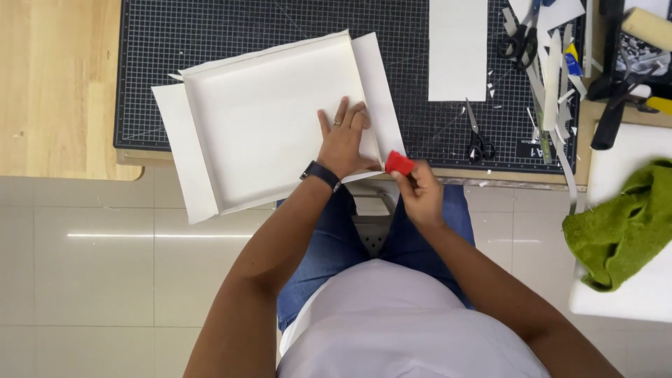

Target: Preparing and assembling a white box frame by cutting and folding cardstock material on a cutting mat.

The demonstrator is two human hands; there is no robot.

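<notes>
A shallow white paper-covered tray with flat flaps on its sides lies on the black gridded cutting mat, hanging over the table's front edge. My left hand presses flat on the tray's inside floor near its right wall; a dark watch is on that wrist. My right hand is just right of the tray's lower right corner, fingers pinched on a small red flat tool whose edge touches the right flap.
A white paper strip lies on the mat to the right. Small scissors rest beside it, larger scissors and paper offcuts farther right. A green cloth sits on a white surface at right. Tiled floor lies below.
</notes>
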